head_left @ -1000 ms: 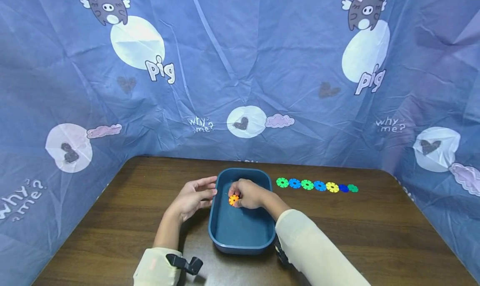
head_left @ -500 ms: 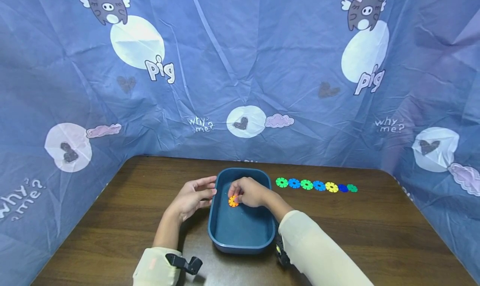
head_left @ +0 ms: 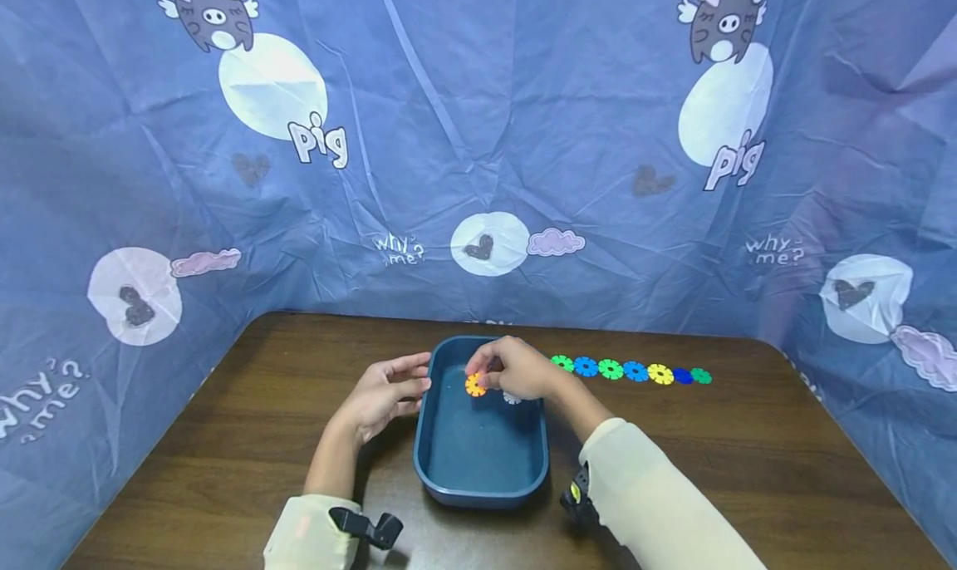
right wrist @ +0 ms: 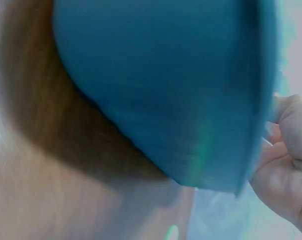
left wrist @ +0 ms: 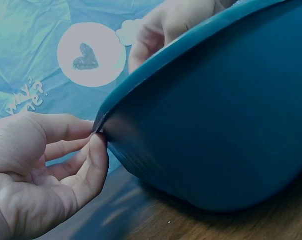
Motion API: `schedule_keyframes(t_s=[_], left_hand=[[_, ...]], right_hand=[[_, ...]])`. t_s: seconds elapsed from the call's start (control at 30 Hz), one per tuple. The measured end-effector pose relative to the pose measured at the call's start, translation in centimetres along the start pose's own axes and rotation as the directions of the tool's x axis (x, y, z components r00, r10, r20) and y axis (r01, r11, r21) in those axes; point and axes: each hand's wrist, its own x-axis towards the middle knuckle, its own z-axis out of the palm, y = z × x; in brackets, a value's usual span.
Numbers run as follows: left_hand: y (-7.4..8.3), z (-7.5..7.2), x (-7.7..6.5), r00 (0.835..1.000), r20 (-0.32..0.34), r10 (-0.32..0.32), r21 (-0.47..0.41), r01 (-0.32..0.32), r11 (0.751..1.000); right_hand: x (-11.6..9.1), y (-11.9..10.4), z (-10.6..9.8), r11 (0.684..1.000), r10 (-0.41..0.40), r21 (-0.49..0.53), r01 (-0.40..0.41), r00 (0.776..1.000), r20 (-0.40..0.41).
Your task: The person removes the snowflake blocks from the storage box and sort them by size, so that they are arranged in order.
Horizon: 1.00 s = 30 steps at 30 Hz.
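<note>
Between right thumb and fingers, my right hand (head_left: 519, 369) pinches an orange notched plastic disc (head_left: 475, 385) over the blue bin (head_left: 482, 497). Below that hand, a pale notched disc (head_left: 512, 397) partly shows. My left hand (head_left: 381, 397) stays at the bin's left side, its fingertips touching the outside of the rim. The left wrist view shows the left hand (left wrist: 51, 170) with thumb and index finger meeting the rim's edge. In the right wrist view the bin wall (right wrist: 160, 90) hides the right fingertips, while part of the right hand (right wrist: 285, 165) shows beyond the rim.
A row of several notched discs (head_left: 611, 370) in green, blue and yellow lies on the brown wooden table (head_left: 710, 445), right of the bin. Behind the table hangs a blue printed cloth (head_left: 478, 138).
My right hand has risen and moved slightly right and away with the orange disc. The pale disc has come into view below it. My left hand stays where it was.
</note>
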Motion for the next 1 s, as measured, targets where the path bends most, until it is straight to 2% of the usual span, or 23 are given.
schedule_keyframes(t_s=[0.2, 0.4, 0.67, 1.0], left_hand=[[-0.1, 0.0, 0.0, 1.0, 0.006, 0.008, -0.007, -0.007, 1.0], [-0.1, 0.0, 0.0, 1.0, 0.007, 0.008, 0.004, -0.008, 1.0], [-0.1, 0.0, 0.0, 1.0, -0.004, 0.0, 0.013, 0.0, 1.0], [0.0, 0.2, -0.1, 1.0, -0.003, 0.004, -0.002, -0.004, 1.0]], right_hand=[[-1.1, 0.8, -2.5, 1.0, -0.008, 0.018, 0.009, 0.998, -0.061], [-3.2, 1.9, -5.2, 0.998, 0.026, 0.066, -0.017, 0.991, -0.133], [-6.4, 4.7, -9.1, 0.998, 0.059, 0.038, -0.053, 0.977, -0.203], [-11.2, 8.3, -13.2, 0.987, 0.162, 0.039, -0.158, 0.939, -0.304]])
